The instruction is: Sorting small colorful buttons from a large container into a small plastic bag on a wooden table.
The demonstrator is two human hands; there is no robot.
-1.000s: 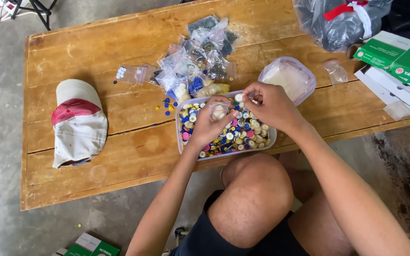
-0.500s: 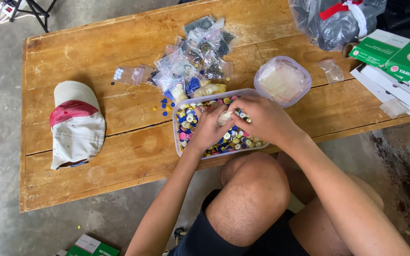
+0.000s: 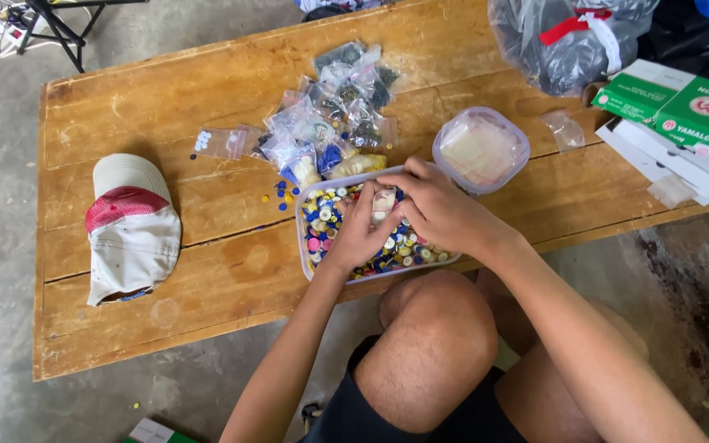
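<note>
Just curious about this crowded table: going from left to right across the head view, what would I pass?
Cap → small clear bag with a few buttons → pile of small plastic bags → clear tub of colourful buttons with both hands in it → round clear container → green boxes.

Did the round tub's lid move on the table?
No. The lid keeps its place on the table, right behind the container of buttons; only the camera shifted.

A small clear bag (image 3: 384, 203) is pinched between the left hand (image 3: 360, 232) and right hand (image 3: 441, 209) above a tub of coloured buttons (image 3: 326, 226). A lidded container (image 3: 481, 150) is seen just beyond the right hand.
</note>
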